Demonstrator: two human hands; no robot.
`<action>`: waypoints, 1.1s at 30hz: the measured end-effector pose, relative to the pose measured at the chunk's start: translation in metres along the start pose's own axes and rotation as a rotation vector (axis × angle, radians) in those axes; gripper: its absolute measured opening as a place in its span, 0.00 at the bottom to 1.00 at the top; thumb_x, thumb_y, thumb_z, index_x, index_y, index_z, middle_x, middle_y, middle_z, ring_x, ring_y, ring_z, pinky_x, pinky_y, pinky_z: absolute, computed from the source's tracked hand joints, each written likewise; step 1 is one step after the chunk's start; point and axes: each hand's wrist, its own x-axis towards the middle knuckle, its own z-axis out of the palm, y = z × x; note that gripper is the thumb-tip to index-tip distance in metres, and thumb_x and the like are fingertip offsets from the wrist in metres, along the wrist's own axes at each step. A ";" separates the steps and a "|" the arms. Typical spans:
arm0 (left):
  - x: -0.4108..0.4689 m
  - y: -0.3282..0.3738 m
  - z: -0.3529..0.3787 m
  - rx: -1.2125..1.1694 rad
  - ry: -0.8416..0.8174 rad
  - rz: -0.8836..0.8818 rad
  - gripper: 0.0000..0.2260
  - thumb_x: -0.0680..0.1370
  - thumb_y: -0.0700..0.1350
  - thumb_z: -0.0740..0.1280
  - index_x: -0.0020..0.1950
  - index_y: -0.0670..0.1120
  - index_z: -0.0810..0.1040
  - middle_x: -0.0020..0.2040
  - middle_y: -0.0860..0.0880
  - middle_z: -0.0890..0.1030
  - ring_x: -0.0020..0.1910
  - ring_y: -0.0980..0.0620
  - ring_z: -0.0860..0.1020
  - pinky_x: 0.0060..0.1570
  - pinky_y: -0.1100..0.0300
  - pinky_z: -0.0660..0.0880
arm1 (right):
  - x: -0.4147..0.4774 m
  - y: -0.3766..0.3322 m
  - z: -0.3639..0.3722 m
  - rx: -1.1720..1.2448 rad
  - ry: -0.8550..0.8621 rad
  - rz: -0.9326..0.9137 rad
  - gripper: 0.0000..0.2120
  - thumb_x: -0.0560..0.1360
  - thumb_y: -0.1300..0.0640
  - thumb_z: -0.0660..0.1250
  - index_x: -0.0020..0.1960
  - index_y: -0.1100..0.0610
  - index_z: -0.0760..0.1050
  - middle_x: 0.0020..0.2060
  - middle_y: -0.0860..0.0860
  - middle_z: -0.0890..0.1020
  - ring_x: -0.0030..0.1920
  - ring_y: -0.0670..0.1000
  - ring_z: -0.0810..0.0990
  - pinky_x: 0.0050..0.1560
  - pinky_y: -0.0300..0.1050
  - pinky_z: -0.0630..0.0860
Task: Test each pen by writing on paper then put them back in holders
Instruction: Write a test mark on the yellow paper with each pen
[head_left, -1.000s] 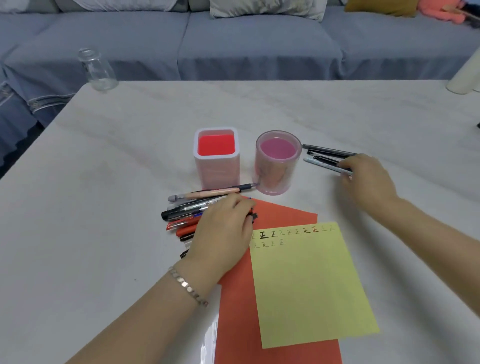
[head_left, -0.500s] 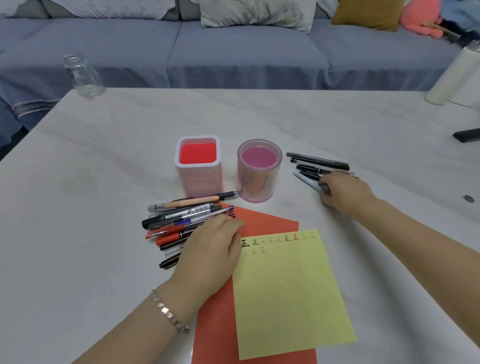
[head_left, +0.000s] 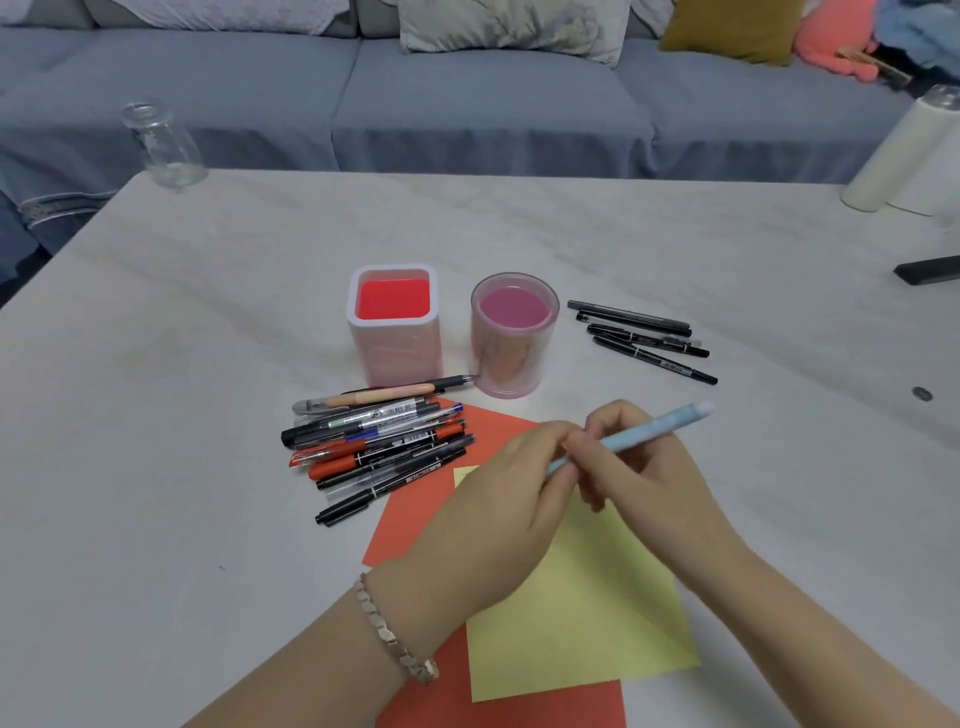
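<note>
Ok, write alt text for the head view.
The left hand and right hand hold a light blue pen over yellow paper on a pale table. Behind stand an empty square holder and round holder, a pile of pens before them, black pens to the right.

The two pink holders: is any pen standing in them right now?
No, the square holder and the round holder both show bare bottoms inside.

The pale marbled counter (head_left: 208, 312) bears a red sheet (head_left: 410, 519) under the fingers (head_left: 618, 413). Beyond them stand a square holder (head_left: 395, 353) and a round holder (head_left: 514, 364). A pen pile (head_left: 379, 441) lies left of them, a few black pens (head_left: 644, 338) beyond to the right, and a glass jar (head_left: 161, 145) far beyond, to the left.
</note>
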 end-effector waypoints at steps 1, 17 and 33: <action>-0.003 0.000 0.000 0.033 -0.012 0.028 0.06 0.81 0.45 0.56 0.54 0.48 0.70 0.42 0.58 0.70 0.41 0.61 0.68 0.41 0.67 0.64 | 0.000 0.004 0.004 -0.034 0.025 -0.005 0.12 0.74 0.59 0.67 0.34 0.60 0.67 0.22 0.49 0.71 0.23 0.44 0.66 0.25 0.33 0.64; -0.026 -0.026 -0.030 0.306 -0.042 -0.080 0.08 0.79 0.60 0.54 0.51 0.57 0.63 0.28 0.54 0.69 0.31 0.57 0.70 0.31 0.60 0.62 | -0.002 0.003 0.024 -0.061 0.049 -0.030 0.16 0.75 0.66 0.61 0.32 0.58 0.59 0.16 0.48 0.66 0.19 0.45 0.63 0.21 0.35 0.61; -0.042 -0.096 -0.018 0.785 0.234 -0.091 0.07 0.69 0.44 0.72 0.46 0.43 0.81 0.39 0.47 0.77 0.38 0.46 0.74 0.36 0.54 0.69 | 0.000 0.032 0.008 -0.029 0.200 0.114 0.11 0.77 0.59 0.59 0.39 0.60 0.75 0.21 0.50 0.73 0.22 0.47 0.70 0.25 0.36 0.68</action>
